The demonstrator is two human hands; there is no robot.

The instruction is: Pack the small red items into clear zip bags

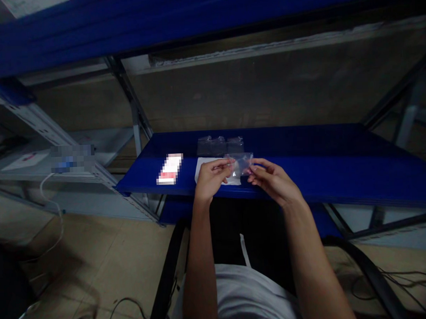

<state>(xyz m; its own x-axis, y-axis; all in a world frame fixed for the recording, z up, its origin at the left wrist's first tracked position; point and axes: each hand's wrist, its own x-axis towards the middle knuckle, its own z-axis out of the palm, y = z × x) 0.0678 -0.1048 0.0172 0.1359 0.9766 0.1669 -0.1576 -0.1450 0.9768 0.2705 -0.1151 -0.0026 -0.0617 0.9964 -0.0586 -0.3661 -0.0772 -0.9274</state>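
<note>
From the head view, I see a person seated at a blue shelf [340,168], with a white sheet [205,161] lying near its front edge. Take that sheet as the mark. Just over it, between the two hands, is a small clear bag [242,163]. The left hand [211,177], over the sheet's left part, pinches the bag's left side between thumb and fingers. The right hand [273,178], just right of the sheet, pinches the bag's right side, its fingers curled in. Whether the bag holds anything, I can't tell.

Beyond the sheet, flat clear bags [212,146] lie on the shelf. To the sheet's left, a little apart, is a bright slab [170,169], its details blurred out. Well to the sheet's left stands a grey shelf [108,138], with a white cable [42,188] hanging down. Nearer the person than the sheet come a pale top [250,289], a white cord [244,250] and, to either side, a black chair armrest [168,274].
</note>
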